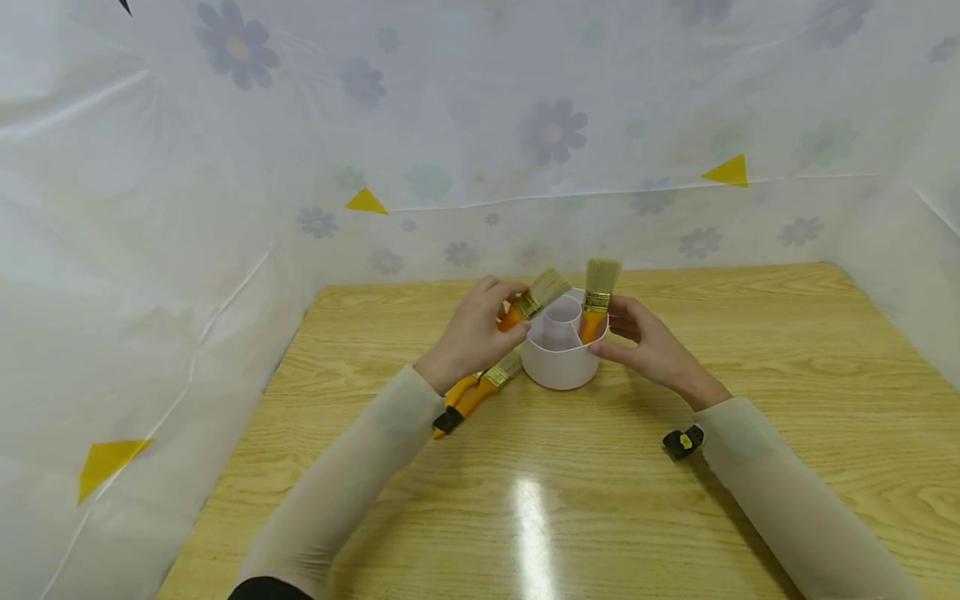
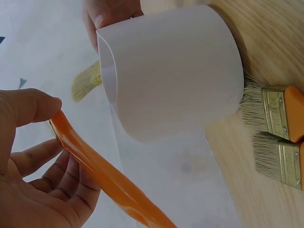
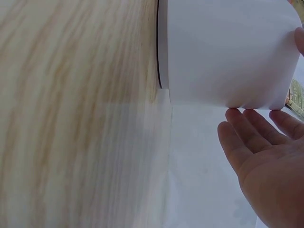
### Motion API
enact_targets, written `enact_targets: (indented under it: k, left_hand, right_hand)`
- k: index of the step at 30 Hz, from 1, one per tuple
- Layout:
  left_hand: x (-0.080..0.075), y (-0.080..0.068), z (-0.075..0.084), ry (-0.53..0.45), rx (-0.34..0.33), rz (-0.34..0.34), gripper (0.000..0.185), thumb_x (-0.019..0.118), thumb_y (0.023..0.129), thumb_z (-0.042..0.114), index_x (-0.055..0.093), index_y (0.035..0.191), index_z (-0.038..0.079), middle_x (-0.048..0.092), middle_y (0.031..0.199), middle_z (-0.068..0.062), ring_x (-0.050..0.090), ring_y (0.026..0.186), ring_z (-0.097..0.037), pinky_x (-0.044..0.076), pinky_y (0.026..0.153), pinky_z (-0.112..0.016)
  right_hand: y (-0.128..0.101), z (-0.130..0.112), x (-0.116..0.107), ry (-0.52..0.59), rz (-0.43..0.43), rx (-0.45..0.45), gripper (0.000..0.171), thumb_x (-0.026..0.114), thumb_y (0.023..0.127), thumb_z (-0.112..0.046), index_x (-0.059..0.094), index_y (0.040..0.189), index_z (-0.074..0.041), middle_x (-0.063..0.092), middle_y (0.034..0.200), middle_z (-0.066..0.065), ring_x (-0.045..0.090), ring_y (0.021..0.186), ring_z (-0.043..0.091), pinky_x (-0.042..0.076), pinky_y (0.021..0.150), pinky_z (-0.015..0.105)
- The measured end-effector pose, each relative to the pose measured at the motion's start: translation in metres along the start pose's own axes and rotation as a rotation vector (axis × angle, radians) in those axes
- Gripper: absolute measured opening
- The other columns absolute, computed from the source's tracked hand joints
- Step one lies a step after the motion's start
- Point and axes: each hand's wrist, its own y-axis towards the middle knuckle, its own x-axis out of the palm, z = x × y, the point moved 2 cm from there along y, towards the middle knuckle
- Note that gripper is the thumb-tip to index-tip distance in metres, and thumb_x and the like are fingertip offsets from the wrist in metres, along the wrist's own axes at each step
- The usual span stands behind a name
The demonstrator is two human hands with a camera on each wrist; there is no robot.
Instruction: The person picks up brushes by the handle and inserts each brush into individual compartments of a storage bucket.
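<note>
Tipping of white holder (image 1: 561,367) is risked if orange-handled brush (image 1: 534,300), pinched by L hand (image 1: 474,335), is levered against rim; R hand (image 1: 647,343) fingers straight, steadying wall.

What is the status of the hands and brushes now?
Left hand pinches orange-handled brush. Right hand steadies white plastic holder. Nothing blocks.
</note>
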Motion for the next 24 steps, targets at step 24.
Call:
enact_targets:
  k: [24]
  left_hand:
    - [0.004,0.0012,0.0068,-0.025,0.008,0.019,0.046,0.067,0.086,0.014,0.055,0.13,0.008,0.053,0.109,-0.004,0.048,0.082,-0.012,0.045,0.07,-0.023]
  right_hand:
    - [0.0002,-0.0002,0.0007,-0.008,0.008,0.002,0.073,0.073,0.086,-0.022,0.032,0.145,-0.01,0.039,0.143,0.012,0.04,0.13,0.033,0.029,0.107,0.054]
